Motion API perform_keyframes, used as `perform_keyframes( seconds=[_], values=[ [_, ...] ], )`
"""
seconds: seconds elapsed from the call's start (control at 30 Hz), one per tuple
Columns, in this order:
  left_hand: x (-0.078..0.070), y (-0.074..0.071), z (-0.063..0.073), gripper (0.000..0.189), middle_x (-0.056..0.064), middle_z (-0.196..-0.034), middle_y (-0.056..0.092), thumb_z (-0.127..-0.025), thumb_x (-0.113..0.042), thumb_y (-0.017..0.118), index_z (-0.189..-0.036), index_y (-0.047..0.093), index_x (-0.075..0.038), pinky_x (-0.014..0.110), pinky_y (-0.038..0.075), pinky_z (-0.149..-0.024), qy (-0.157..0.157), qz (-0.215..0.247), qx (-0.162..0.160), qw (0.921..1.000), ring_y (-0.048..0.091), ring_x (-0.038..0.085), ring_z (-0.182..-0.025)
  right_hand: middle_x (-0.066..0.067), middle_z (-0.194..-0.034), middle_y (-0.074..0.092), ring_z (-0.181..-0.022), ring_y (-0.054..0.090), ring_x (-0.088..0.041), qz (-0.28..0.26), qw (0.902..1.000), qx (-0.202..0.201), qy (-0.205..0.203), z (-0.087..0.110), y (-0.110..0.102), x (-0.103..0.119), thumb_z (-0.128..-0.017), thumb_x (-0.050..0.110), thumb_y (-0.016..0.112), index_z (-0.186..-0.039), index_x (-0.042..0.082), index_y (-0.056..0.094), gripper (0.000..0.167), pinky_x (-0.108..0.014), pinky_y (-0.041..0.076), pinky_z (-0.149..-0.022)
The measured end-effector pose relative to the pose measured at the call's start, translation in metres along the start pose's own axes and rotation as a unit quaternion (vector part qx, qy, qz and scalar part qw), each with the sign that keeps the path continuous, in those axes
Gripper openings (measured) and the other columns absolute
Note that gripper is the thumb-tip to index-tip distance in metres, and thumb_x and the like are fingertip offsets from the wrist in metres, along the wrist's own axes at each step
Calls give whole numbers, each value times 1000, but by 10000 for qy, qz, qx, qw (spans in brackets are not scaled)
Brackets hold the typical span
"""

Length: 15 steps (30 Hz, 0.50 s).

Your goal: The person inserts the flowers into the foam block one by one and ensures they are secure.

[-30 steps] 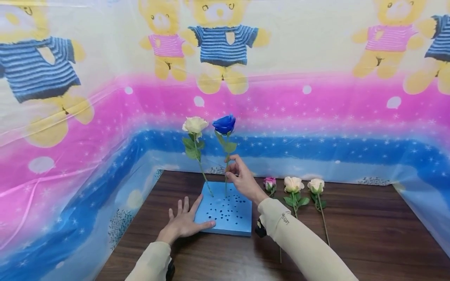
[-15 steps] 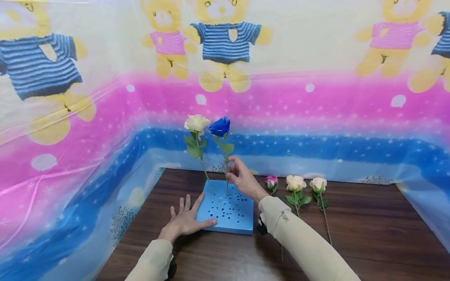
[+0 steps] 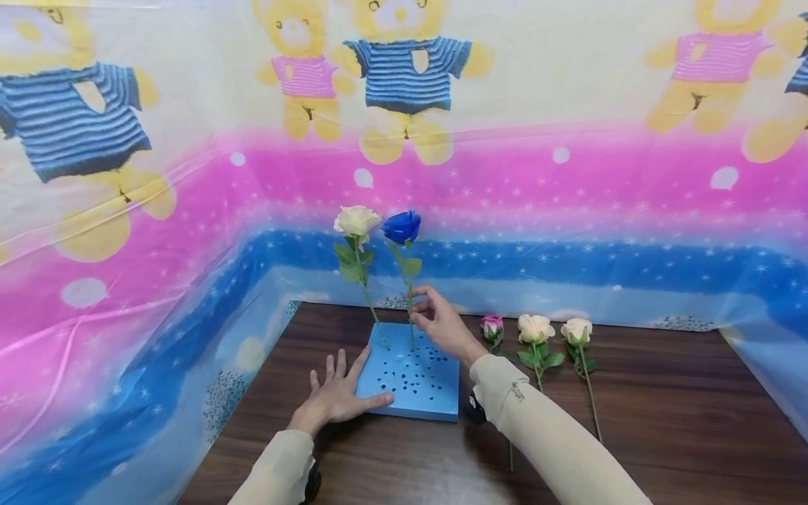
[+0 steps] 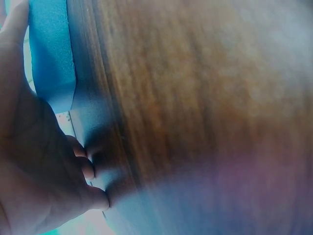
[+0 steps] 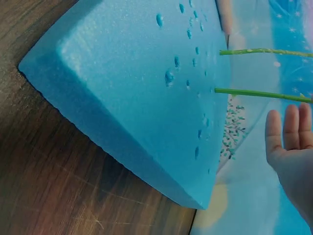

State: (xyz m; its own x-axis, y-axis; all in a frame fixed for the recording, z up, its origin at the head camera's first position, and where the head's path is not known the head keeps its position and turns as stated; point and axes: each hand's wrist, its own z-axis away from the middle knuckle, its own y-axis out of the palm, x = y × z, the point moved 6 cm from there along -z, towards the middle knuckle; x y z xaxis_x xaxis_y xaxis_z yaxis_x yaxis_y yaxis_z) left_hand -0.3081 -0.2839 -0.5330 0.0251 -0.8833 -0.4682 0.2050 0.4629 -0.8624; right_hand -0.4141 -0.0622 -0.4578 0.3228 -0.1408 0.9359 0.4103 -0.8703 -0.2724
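Observation:
A blue rose (image 3: 401, 227) stands nearly upright, its stem meeting the top of a blue foam block (image 3: 435, 403) full of small holes. My right hand (image 3: 442, 326) pinches that stem partway down, below the leaves. In the right wrist view, several fingers of the right hand (image 5: 296, 142) show beside the lower of two green stems (image 5: 259, 93). Left of it a white rose (image 3: 357, 221) is stuck in the block, leaning a little left. My left hand (image 3: 337, 396) lies spread at the block's left side, thumb over its front corner and the other fingers along the edge and table.
To the right, a pink rose (image 3: 492, 327) and two cream roses (image 3: 536, 328) lie on the dark wooden table (image 3: 656, 414); my right sleeve (image 3: 536, 414) partly covers their stems. A curtain printed with bears (image 3: 407, 77) hangs behind and at the left.
The blue flower head swings a little left, then back right. My right fingers have slid slightly down the stem. My left hand keeps its place on the block, while the view shifts slightly.

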Motion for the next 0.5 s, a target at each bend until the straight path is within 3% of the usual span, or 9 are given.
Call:
perform_keyframes(
  seconds=[0.23,0.4,0.5],
  values=[
    [-2,0,-1,122,33,-183,-2,-89,-90,66,-182,11,-33,87,-6,-124,9,59,18,10000,-6,57,-168,-16,-140,69,-125,71,-34,0,9998,153,98,10,-18,4,-111,13,73,-162,26,50,58,-54,60,-107],
    [-2,1,-1,122,33,-183,-3,-89,-90,66,-182,10,-34,87,-7,-123,17,77,45,10000,-7,58,-168,-24,-151,65,-128,73,-35,-556,9975,424,144,20,-28,5,-104,14,81,-170,26,43,77,-62,59,-107],
    [-2,2,-1,121,34,-182,-2,-90,-89,67,-182,11,-33,87,-7,-123,6,93,27,10000,-7,58,-168,-23,-153,65,-127,74,-36,-848,9943,585,283,27,-33,6,-101,16,86,-172,26,42,84,-68,59,-103]
  ],
)
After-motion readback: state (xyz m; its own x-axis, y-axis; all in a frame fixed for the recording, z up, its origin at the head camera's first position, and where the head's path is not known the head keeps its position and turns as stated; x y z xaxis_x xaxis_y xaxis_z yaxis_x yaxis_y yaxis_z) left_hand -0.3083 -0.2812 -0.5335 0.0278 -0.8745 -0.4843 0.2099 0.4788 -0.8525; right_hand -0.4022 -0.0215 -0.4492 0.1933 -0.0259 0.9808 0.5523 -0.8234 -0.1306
